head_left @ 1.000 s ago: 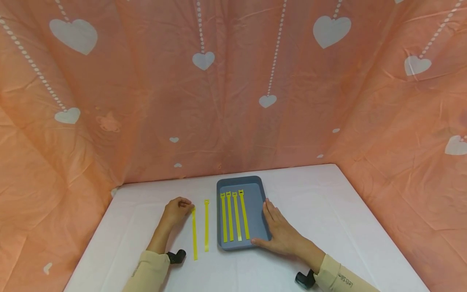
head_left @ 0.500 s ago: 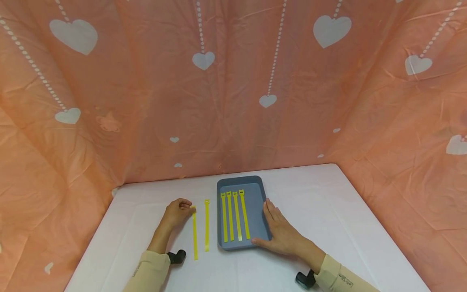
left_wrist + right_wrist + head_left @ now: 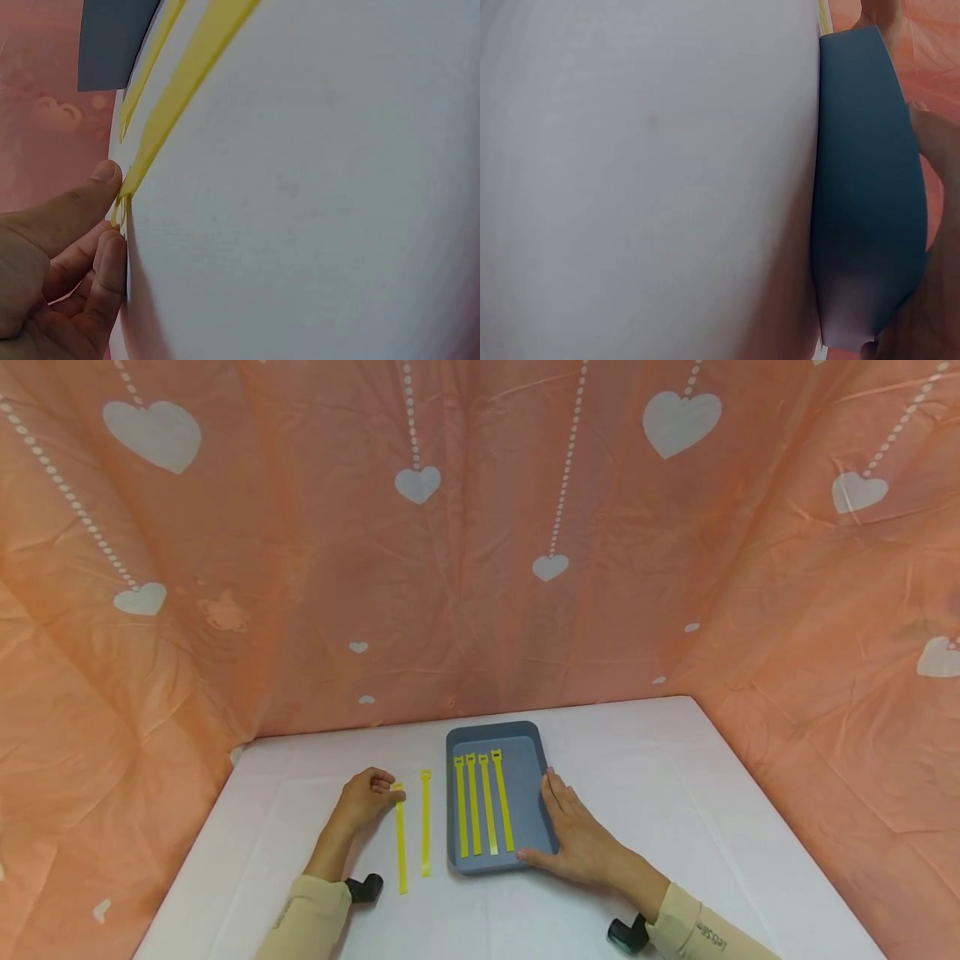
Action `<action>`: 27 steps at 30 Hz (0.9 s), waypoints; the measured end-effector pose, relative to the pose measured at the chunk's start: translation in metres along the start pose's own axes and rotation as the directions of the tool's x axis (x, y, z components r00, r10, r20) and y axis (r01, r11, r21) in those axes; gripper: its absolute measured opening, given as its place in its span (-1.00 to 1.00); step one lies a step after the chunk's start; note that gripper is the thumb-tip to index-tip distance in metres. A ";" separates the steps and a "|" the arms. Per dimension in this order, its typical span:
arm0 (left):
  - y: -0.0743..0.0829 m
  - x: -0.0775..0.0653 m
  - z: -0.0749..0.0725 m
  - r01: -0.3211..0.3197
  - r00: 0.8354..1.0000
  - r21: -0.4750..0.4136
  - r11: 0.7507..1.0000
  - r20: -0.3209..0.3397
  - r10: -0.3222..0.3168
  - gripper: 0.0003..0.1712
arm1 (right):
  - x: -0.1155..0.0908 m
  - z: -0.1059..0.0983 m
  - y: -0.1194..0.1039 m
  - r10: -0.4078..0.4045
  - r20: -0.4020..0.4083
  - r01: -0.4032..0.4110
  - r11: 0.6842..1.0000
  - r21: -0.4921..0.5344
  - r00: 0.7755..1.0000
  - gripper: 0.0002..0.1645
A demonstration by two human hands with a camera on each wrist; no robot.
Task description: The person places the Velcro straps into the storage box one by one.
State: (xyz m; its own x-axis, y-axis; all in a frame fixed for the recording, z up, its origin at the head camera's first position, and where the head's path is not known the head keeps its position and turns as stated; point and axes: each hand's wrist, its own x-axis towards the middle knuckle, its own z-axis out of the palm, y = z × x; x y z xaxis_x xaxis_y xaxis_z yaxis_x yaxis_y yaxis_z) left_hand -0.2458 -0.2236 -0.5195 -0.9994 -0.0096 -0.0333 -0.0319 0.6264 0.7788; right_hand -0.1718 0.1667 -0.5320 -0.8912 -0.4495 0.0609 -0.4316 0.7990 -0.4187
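Observation:
My left hand (image 3: 366, 797) is at the slotted head of a yellow hook-and-loop cable tie (image 3: 401, 852) lying on the white table. In the left wrist view, the thumb (image 3: 105, 180) and curled fingers (image 3: 109, 266) pinch that head from either side. A second yellow cable tie (image 3: 425, 827) lies just to its right. Several more yellow cable ties (image 3: 486, 806) lie lengthwise in a blue-grey tray (image 3: 528, 793). My right hand (image 3: 581, 843) rests against the tray's near right corner, fingers straight along its right side and thumb at the front rim.
The white-covered table (image 3: 660, 785) extends around the tray. Pink cloth (image 3: 480, 610) printed with hearts hangs behind and at both sides. A black wrist camera (image 3: 365, 887) sits at the left cuff, another black camera (image 3: 628, 935) at the right.
My left thumb has slid slightly right and down over the cable tie's head, whose end now shows between thumb and fingers. My right hand and the tray have not moved.

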 end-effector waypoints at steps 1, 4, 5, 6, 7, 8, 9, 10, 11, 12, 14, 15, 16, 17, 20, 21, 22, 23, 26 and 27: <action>0.000 0.000 0.000 -0.002 1.000 -0.002 1.000 0.001 0.002 -0.58 | 0.000 0.000 0.000 0.000 -0.001 0.000 1.000 0.002 1.000 0.56; 0.001 0.000 0.001 -0.008 1.000 -0.006 1.000 -0.002 0.008 -0.58 | 0.000 0.000 0.000 0.001 -0.003 -0.001 1.000 0.010 1.000 0.56; 0.001 0.000 0.002 -0.012 1.000 -0.006 1.000 -0.001 0.012 -0.59 | 0.000 -0.001 0.000 0.002 -0.003 -0.002 1.000 0.013 1.000 0.56; 0.001 0.000 0.002 -0.010 1.000 -0.009 1.000 -0.001 0.010 -0.59 | 0.000 -0.001 0.000 0.002 -0.004 -0.002 1.000 0.014 1.000 0.56; 0.001 0.000 0.002 -0.013 1.000 -0.009 1.000 -0.001 0.013 -0.59 | -0.001 -0.001 0.000 0.004 -0.003 -0.004 1.000 0.015 1.000 0.56; 0.001 0.000 0.002 -0.014 1.000 -0.007 1.000 -0.002 0.014 -0.60 | -0.001 -0.001 -0.001 0.005 -0.002 -0.005 1.000 0.015 1.000 0.56; 0.001 0.000 0.002 -0.016 1.000 -0.006 1.000 0.000 0.016 -0.60 | 0.000 -0.001 -0.001 0.005 -0.002 -0.005 1.000 0.014 1.000 0.56; 0.001 0.000 0.002 -0.018 1.000 -0.003 1.000 -0.001 0.018 -0.60 | 0.000 -0.001 -0.001 0.006 -0.001 -0.006 1.000 0.013 1.000 0.55; 0.000 0.000 0.001 -0.017 1.000 -0.003 1.000 0.000 0.017 -0.60 | 0.000 -0.001 -0.001 0.006 0.001 -0.006 1.000 0.013 1.000 0.55; 0.000 0.000 0.001 -0.018 1.000 -0.002 1.000 0.000 0.018 -0.60 | 0.000 -0.001 -0.001 0.006 0.001 -0.006 1.000 0.013 1.000 0.55; 0.000 0.000 0.001 -0.020 1.000 0.001 1.000 0.003 0.019 -0.60 | -0.001 -0.001 -0.001 0.006 0.004 -0.006 1.000 0.015 1.000 0.55; 0.000 0.000 0.001 -0.020 1.000 0.001 1.000 0.004 0.020 -0.61 | -0.001 -0.001 -0.001 0.006 0.003 -0.006 1.000 0.014 1.000 0.54; 0.000 0.001 0.001 -0.022 1.000 0.002 1.000 0.004 0.022 -0.61 | -0.001 -0.001 -0.001 0.004 0.002 -0.004 1.000 0.016 1.000 0.54; 0.000 0.001 0.001 -0.023 1.000 0.002 1.000 0.005 0.023 -0.61 | -0.001 -0.001 -0.001 0.003 0.001 -0.003 1.000 0.015 1.000 0.54; 0.000 0.002 0.002 -0.020 1.000 0.000 1.000 0.005 0.020 -0.62 | 0.000 -0.001 -0.001 0.000 0.002 0.000 1.000 0.008 1.000 0.54; 0.000 0.003 0.002 -0.018 1.000 -0.001 1.000 0.007 0.018 -0.62 | 0.000 -0.001 -0.001 -0.001 0.002 0.001 1.000 0.007 1.000 0.54; -0.001 0.003 0.002 -0.024 1.000 0.002 1.000 0.010 0.023 -0.62 | 0.000 -0.001 -0.001 -0.005 -0.001 0.005 1.000 0.011 1.000 0.54; -0.001 0.004 0.002 -0.021 1.000 0.002 1.000 0.012 0.021 -0.62 | 0.000 -0.001 -0.001 -0.004 0.002 0.004 1.000 0.009 1.000 0.54; 0.000 0.004 0.003 -0.016 1.000 0.010 1.000 0.019 0.016 -0.61 | 0.000 -0.001 0.000 -0.003 0.004 0.003 1.000 0.007 1.000 0.54; 0.000 0.004 0.003 -0.012 1.000 0.011 1.000 0.019 0.012 -0.61 | 0.000 -0.001 0.000 -0.003 0.003 0.003 1.000 0.008 1.000 0.54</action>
State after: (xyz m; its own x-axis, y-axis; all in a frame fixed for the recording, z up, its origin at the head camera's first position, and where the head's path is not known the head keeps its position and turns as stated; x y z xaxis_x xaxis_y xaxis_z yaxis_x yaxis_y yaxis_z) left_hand -0.2498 -0.2212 -0.5216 -0.9993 0.0131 -0.0358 -0.0194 0.6354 0.7719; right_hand -0.1720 0.1671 -0.5316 -0.8895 -0.4531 0.0590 -0.4330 0.7945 -0.4258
